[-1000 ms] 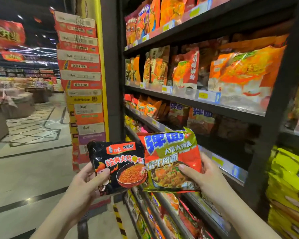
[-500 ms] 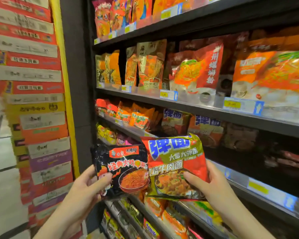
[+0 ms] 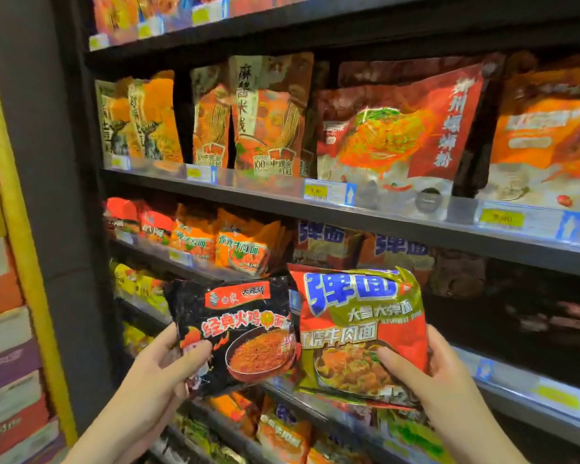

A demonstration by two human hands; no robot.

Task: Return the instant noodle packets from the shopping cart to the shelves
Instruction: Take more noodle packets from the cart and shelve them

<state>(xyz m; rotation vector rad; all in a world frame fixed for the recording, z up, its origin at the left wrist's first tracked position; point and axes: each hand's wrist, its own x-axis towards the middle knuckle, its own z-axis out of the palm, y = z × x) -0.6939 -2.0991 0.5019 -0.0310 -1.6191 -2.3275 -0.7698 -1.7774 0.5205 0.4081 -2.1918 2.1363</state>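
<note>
My left hand [image 3: 148, 383] grips a black noodle packet [image 3: 238, 326] with red lettering by its lower left corner. My right hand [image 3: 429, 380] holds a red and gold noodle packet [image 3: 359, 316] with blue characters by its lower right side. Both packets are upright, side by side and slightly overlapping, in front of the dark shelves [image 3: 315, 209]. Directly behind the red and gold packet, on the middle shelf, stand matching packets with the same blue characters [image 3: 329, 242]. The shopping cart is out of view.
Large orange and red pouches [image 3: 399, 135] fill the shelf above. Orange packets [image 3: 238, 246] sit on the middle shelf's left. Yellow price tags [image 3: 318, 192] line the shelf edges. A dark upright post [image 3: 47, 195] and stacked cartons [image 3: 4, 363] stand at the left. Lower shelves hold more packets.
The view has swung right and closer to the shelves; the aisle floor is gone from sight. Both hands still hold their packets, now nearer the middle shelf.
</note>
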